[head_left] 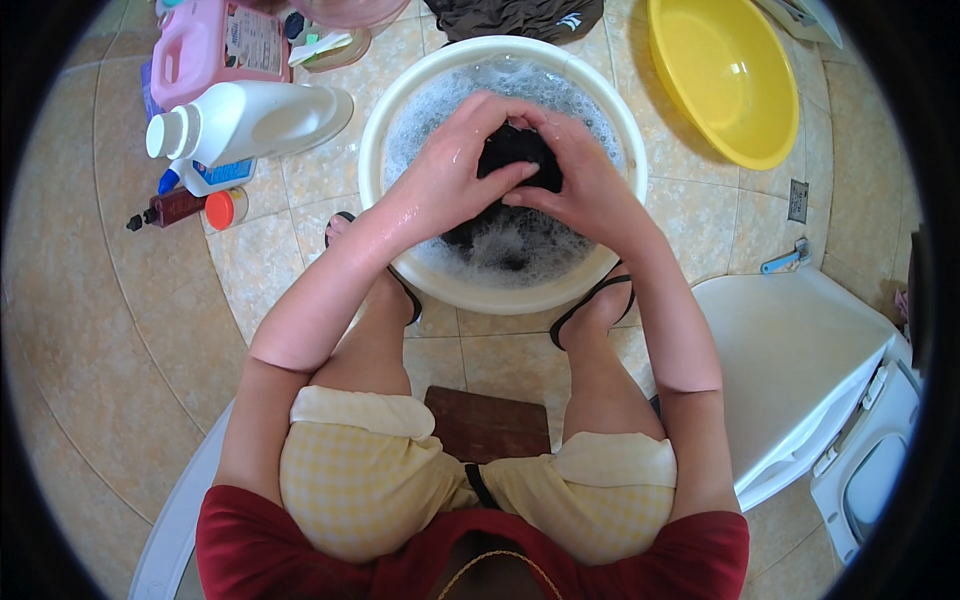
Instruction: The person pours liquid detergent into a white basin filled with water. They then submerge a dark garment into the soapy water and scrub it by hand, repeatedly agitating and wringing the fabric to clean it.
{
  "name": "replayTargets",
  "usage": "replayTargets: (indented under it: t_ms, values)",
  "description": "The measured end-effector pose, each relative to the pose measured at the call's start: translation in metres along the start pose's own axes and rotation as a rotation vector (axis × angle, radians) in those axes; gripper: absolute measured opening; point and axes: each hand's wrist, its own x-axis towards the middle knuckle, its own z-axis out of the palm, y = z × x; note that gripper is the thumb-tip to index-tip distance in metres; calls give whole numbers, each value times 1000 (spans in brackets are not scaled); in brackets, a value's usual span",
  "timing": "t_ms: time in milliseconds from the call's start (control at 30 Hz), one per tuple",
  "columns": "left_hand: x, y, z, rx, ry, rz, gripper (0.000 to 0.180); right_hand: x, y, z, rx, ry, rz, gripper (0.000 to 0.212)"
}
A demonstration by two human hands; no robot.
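At upper centre, my left hand [452, 168] and right hand [583, 182] clasp black cloth [514, 152] over the white basin [371, 150]. Washing looks underway; suds [412, 130] suggest rinsing remains.

Blk cloth [518, 152], wht tub [372, 165].

we had open tile [690, 205] between the white tub [480, 299] and the yellow basin [730, 80]; leftward, a white bottle [265, 117] and pink jug [205, 50] blocked us, and dark cloth [510, 18] bounded the far rim.
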Motion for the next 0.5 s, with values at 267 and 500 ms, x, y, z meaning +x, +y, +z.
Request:
replayTargets:
  t_ms: [267, 500]
  values:
    - [-36, -74, 5, 439, -126, -5, 44, -6, -22, -10, 133, -80, 136, 23]
    - [-29, -99, -2, -585, 48, -540, 28, 11, 38, -14, -22, 142, 433, 29]
